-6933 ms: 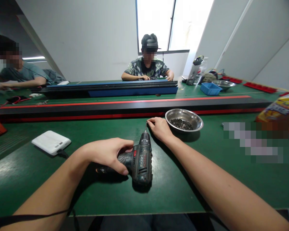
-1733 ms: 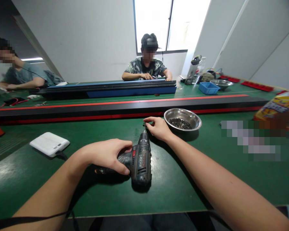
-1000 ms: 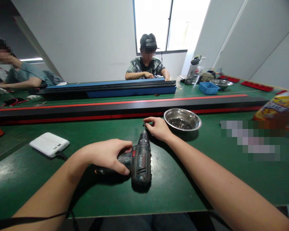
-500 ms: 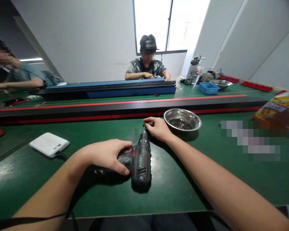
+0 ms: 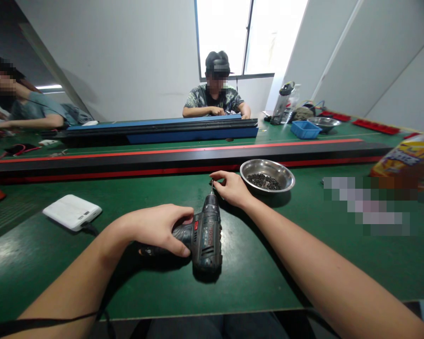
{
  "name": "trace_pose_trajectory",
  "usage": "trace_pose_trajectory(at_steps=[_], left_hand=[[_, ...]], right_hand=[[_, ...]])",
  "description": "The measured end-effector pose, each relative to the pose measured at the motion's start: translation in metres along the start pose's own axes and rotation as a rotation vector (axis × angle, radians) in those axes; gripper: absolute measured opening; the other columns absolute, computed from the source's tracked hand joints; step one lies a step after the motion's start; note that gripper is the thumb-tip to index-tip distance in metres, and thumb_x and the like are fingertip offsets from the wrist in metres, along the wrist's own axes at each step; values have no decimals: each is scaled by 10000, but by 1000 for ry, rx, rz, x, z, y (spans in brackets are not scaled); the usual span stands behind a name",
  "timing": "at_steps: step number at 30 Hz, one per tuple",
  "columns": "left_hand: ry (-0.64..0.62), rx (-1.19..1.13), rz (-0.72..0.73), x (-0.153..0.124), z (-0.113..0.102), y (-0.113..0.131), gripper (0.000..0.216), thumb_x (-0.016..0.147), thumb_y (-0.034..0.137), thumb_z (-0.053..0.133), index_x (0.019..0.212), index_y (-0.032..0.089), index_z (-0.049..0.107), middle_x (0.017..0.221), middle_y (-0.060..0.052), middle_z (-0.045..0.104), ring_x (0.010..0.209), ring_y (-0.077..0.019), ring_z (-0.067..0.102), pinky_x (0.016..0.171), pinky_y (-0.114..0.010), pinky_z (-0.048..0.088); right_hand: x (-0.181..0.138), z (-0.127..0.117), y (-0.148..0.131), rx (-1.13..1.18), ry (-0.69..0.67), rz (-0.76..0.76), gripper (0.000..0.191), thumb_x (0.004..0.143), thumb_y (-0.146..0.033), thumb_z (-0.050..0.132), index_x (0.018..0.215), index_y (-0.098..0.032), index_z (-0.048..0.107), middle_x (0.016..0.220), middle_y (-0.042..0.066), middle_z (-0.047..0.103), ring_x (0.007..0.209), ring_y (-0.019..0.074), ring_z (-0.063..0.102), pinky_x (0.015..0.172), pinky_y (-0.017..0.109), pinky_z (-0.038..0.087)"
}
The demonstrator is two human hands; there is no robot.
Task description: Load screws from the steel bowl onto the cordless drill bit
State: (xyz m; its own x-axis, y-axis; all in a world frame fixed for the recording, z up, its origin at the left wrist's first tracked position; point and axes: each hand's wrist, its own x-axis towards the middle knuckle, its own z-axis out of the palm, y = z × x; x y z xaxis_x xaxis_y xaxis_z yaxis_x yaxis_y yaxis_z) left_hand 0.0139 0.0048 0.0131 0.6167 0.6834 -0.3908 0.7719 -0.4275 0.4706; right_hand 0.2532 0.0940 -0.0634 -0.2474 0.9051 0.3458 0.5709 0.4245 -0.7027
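Observation:
My left hand [image 5: 164, 229] is wrapped round the handle of a black cordless drill [image 5: 207, 238], which lies on its side on the green table with its nose pointing away from me. A thin metal bit [image 5: 212, 187] sticks out of the chuck. At the tip of that bit, the thumb and fingers of my right hand [image 5: 231, 188] are brought together; whether a small screw is between them is too small to tell. Just right of this hand stands a steel bowl [image 5: 289, 181] with many small dark screws [image 5: 263, 181] in it.
A long black and red bar [image 5: 144, 161] crosses the table beyond my hands. A white power bank [image 5: 72, 212] with a cable lies left. At right are a snack bag [image 5: 410, 157] and a blue basket [image 5: 305, 130]. Co-workers sit opposite [image 5: 215, 96] and at far left.
My hands and the drill have stayed in place. At the far left, a dark-clad person has come further into view behind the seated co-worker.

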Motion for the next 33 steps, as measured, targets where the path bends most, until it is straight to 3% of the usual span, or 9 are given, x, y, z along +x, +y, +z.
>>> trace_pose_trajectory(at_steps=[7, 20, 33], left_hand=[[12, -12, 21, 0, -1, 0, 654, 664, 580, 800, 1194, 218, 676, 1070, -45, 736, 923, -270, 686, 792, -308, 512], [30, 16, 28, 0, 0, -1, 621, 661, 582, 786, 1162, 228, 685, 1027, -32, 743, 883, -259, 691, 745, -295, 502], [14, 10, -3, 1, 1, -2, 627, 672, 558, 825, 1193, 243, 679, 1070, -14, 733, 925, -252, 679, 786, -298, 488]], right_hand=[[2, 3, 4, 5, 23, 27, 374, 929, -163, 670, 1302, -174, 707, 1143, 93, 797, 1008, 220, 764, 963, 361, 588], [0, 1, 1, -18, -10, 16, 268, 916, -106, 654, 1148, -182, 766, 1150, 78, 800, 1076, 216, 759, 1021, 351, 568], [-1, -1, -2, -26, -15, 16, 270, 913, -109, 653, 1145, -177, 775, 1159, 79, 801, 1069, 212, 759, 1027, 347, 567]])
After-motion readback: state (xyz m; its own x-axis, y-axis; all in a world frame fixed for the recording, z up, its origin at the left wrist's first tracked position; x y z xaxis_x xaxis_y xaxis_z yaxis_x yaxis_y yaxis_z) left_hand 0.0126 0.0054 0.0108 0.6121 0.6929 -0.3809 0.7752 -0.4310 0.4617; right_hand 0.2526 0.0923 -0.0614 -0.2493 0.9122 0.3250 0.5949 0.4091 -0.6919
